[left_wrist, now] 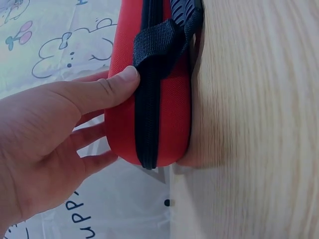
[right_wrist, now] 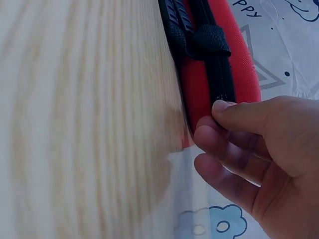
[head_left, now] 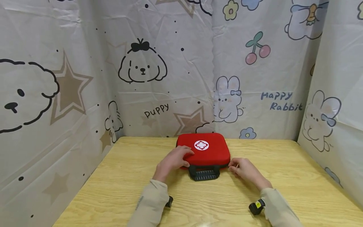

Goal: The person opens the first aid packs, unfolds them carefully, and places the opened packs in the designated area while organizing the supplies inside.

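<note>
A red first-aid case (head_left: 212,153) with a white cross emblem lies flat on the table, its black handle (head_left: 204,174) toward me. My left hand (head_left: 177,157) rests on its left front corner. In the left wrist view the thumb (left_wrist: 117,89) presses the front edge beside the handle strap, and the other fingers lie against the lid, partly hidden. At the right front corner, my right hand (head_left: 245,170) pinches at the zipper (right_wrist: 219,74) between thumb and forefinger. The zipper pull is mostly hidden by the fingertips. The lid is down.
The wooden table (head_left: 127,176) spreads around the case. A printed curtain (head_left: 175,63) hangs close behind the case and along both sides of the table. A small black device (head_left: 256,206) is strapped at each wrist.
</note>
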A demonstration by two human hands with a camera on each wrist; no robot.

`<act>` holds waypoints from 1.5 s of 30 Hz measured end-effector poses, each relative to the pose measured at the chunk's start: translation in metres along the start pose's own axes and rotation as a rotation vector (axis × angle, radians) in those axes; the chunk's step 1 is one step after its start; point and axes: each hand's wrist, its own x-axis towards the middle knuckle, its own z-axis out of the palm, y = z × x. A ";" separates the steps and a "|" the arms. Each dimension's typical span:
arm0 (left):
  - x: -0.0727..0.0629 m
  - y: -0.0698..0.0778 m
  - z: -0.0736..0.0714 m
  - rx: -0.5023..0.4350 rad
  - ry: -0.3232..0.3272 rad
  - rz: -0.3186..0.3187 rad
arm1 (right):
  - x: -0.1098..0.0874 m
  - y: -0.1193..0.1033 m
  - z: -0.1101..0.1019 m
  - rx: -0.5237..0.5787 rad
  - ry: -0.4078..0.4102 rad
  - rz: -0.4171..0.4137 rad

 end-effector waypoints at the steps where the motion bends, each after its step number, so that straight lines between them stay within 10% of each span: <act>1: 0.000 0.001 0.000 0.008 -0.001 -0.004 | 0.000 0.000 0.000 -0.009 0.001 -0.007; 45: 0.000 0.013 -0.002 0.082 -0.020 -0.046 | 0.002 -0.029 0.016 0.042 -0.022 -0.016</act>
